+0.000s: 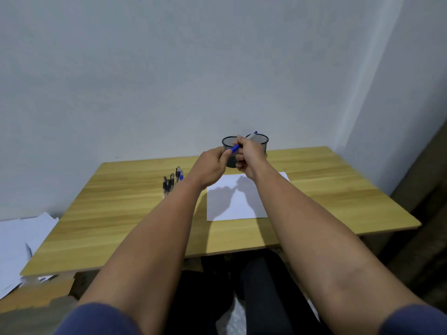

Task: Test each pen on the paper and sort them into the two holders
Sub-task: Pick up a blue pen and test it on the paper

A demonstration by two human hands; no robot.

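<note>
Risk of the blue-capped pen slipping as left hand pinches its blue cap and right hand grips the barrel, raised above white paper sheet before two black mesh holders on wooden counter.

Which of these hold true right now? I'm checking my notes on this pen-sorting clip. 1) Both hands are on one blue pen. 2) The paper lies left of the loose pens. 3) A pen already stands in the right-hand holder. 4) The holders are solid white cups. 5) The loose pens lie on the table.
1) True: the left hand and right hand both hold the blue pen.
2) False: the paper lies right of the loose pens.
3) True: a pen sticks up from the right holder.
4) False: both it and the left holder are black mesh.
5) True: they lie on the wooden table.
</note>
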